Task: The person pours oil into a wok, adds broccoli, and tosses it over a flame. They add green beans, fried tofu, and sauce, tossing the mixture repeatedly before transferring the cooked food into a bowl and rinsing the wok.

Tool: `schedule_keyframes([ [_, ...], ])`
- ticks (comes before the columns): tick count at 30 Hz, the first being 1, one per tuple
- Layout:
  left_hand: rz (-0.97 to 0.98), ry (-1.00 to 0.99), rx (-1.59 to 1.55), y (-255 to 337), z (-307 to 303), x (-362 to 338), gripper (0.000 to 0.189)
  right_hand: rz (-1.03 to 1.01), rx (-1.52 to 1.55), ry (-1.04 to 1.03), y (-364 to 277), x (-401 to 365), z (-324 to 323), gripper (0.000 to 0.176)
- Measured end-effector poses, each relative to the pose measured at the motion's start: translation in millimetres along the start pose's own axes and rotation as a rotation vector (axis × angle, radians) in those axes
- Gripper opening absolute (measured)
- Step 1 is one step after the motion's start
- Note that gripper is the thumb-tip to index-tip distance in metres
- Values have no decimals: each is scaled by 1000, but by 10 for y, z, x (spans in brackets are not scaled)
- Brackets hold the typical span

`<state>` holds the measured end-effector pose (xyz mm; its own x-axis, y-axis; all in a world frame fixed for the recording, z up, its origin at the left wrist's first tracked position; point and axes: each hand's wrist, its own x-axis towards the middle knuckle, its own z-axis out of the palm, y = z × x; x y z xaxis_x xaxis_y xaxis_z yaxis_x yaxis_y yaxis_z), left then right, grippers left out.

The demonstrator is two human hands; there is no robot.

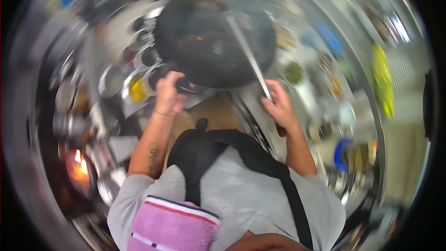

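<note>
A large dark wok is raised in front of me, its inside blurred and hazy. My left hand is closed at its near left rim, where a dark handle seems to be; the exact grip is blurred. My right hand is closed around a long-handled metal cooking utensil. Its shaft slants up and left into the wok; the head is too blurred to tell a ladle from a spatula. Below my right hand shows a brown handle end.
Flames burn at the lower left. Metal containers stand left of the wok, one with something yellow. On the right are a container of green food, a blue item and a yellow bag-like item. A pink towel lies over my shoulder.
</note>
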<state>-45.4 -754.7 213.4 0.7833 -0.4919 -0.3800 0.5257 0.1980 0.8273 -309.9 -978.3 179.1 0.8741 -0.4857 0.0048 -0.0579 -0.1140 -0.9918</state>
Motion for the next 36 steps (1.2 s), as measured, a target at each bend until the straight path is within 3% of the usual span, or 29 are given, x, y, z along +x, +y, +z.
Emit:
schedule_keyframes([
  [3,97,169,-127,137,-971,-584,16,-11,345,-300,-213,394,632,59],
  [5,212,332,-222,206,-1581,-926,16,-22,316,-488,-270,580,1154,57],
  [7,307,451,-316,254,-2149,-1207,16,191,260,-628,-290,711,1596,52],
  [8,372,556,-320,265,-2450,-1326,15,188,244,-710,-262,782,1859,52],
  [11,522,823,-407,345,-3403,-1628,13,134,76,-788,32,995,2818,39],
  [16,693,1247,-532,581,-5063,-2047,7,150,-135,-950,343,1274,4478,35],
  [19,696,1360,-557,608,-5982,-2246,4,407,-264,-1022,183,1343,5442,36],
  [20,689,1407,-605,662,-6210,-2285,5,404,-278,-1037,209,1401,5721,36],
  [25,741,1467,-783,643,-7126,-2175,13,146,-369,-1199,315,1734,7034,50],
  [26,704,1473,-839,529,-7323,-2070,15,-108,-347,-1235,200,1808,7373,57],
  [27,699,1515,-893,541,-7379,-1970,15,-130,-499,-1256,-101,1889,7755,60],
  [28,734,1470,-938,423,-7484,-1857,10,-293,-519,-1296,-278,2000,8177,64],
  [30,789,1464,-970,422,-7619,-1660,7,-728,-461,-1313,-478,2205,9110,70],
  [31,806,1506,-959,518,-7630,-1546,8,-774,-533,-1294,-716,2189,9540,70],
  [32,807,1574,-930,563,-7686,-1435,11,-944,-508,-1280,-688,2309,10081,72],
  [33,810,1599,-939,606,-7696,-1426,11,-927,-539,-1278,-753,2297,10560,74],
  [35,603,1634,-897,722,-7675,-1390,25,-968,-709,-1277,-871,2236,11460,72],
  [36,492,1582,-907,630,-7673,-1448,41,-1018,-734,-1283,-758,2248,11940,73],
])
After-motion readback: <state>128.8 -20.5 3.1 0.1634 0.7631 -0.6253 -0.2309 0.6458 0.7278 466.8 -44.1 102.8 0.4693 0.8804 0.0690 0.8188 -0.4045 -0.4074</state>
